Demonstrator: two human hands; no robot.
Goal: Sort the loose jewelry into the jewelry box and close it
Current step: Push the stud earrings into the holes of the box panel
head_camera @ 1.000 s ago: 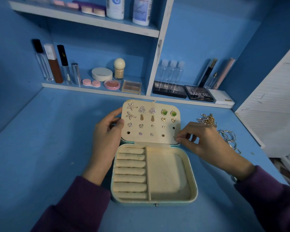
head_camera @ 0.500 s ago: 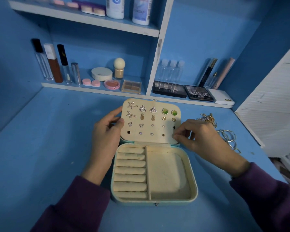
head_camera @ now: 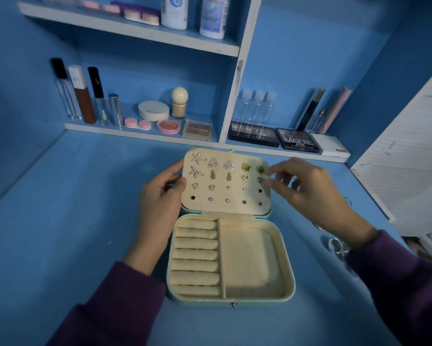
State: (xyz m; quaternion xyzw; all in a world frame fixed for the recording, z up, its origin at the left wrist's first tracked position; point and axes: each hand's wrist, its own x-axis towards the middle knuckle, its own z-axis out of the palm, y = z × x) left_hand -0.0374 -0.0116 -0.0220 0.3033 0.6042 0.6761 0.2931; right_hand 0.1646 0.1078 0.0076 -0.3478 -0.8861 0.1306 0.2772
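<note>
I see left hand [head_camera: 157, 208] gripping lid [head_camera: 225, 196] at its left edge; right hand [head_camera: 309, 196] at right edge, blurred, grasp unclear | rings [head_camera: 334, 245] right, partly behind wrist [head_camera: 359, 236] | cosmetics [head_camera: 153, 110] far

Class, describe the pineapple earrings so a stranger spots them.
On the blue desk, the open jewelry box holds rows of earrings in its lid. In the second row, between a starfish and a heart, sit the pineapple earrings: gold ovals with leafy tops.

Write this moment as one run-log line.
step: sorting jewelry | jewelry box: open, base compartments bare | left hand: holds lid edge | right hand: fingertips at lid's right edge, grip blurred | rings: loose on table, right of box
</note>
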